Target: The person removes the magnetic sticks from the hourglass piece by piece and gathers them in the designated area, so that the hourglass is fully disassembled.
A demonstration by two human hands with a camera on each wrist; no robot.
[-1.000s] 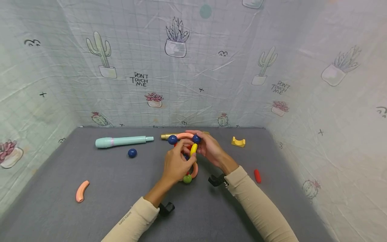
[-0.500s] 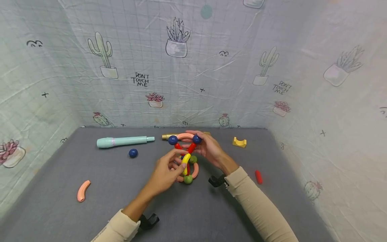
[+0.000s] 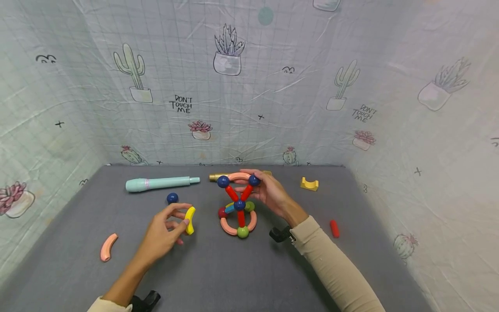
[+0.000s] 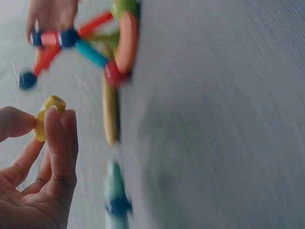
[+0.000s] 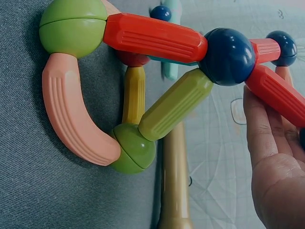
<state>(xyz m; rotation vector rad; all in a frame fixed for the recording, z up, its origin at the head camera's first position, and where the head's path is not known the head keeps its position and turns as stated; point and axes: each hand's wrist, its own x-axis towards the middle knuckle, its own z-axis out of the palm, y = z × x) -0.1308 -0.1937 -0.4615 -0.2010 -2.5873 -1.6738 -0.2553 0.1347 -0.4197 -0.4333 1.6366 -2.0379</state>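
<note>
In the head view, my left hand [image 3: 167,227] pinches a yellow curved magnetic rod [image 3: 189,220] between thumb and fingers, left of the magnetic ball-and-rod structure [image 3: 241,219]. That structure has a ring of curved rods and balls low down, straight rods rising to a blue ball [image 5: 228,56], and two red rods spreading above it. A salmon curved rod [image 3: 238,176] bridges two blue balls at the top. My right hand [image 3: 273,193] holds the structure by its upper right blue ball [image 3: 254,180], fingers behind the red rods; its thumb is outside the right wrist view.
A loose blue ball [image 3: 172,198] and mint tube [image 3: 163,183] lie back left. A salmon curved rod [image 3: 108,247] is at left. The gold tube [image 5: 174,186] lies behind the structure. At right are a yellow notched block [image 3: 309,184] and a red rod [image 3: 334,229].
My left hand has drawn the yellow curved rod away from the structure, leftward and towards me. My right hand stays at the upper right blue ball, and the structure keeps its place.
</note>
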